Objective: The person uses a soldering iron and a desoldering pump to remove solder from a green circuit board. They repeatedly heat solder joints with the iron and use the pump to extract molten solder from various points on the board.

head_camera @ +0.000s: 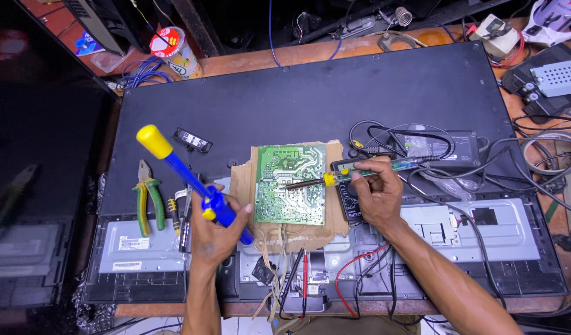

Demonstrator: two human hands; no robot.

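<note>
Hands both busy: left hand (218, 231) clamped on 1 blue desolder pump (192, 181), yellow knob tilted up-left, off the board. Right hand (377, 197) pinched on 1 solder iron (335, 177), tip touching green board (291, 183) near mid-right edge. Board sits on cardboard (241, 185) atop black panel (310, 93); upper panel open. 1 pliers (149, 197) lie left, near the panel's lower-left edge.

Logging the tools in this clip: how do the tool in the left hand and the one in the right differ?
The desoldering pump is thick, blue with a yellow plunger, held in the left hand clear of the green circuit board. The soldering iron is slim and corded, and the right hand holds its tip on the board. Both have yellow parts.
</note>
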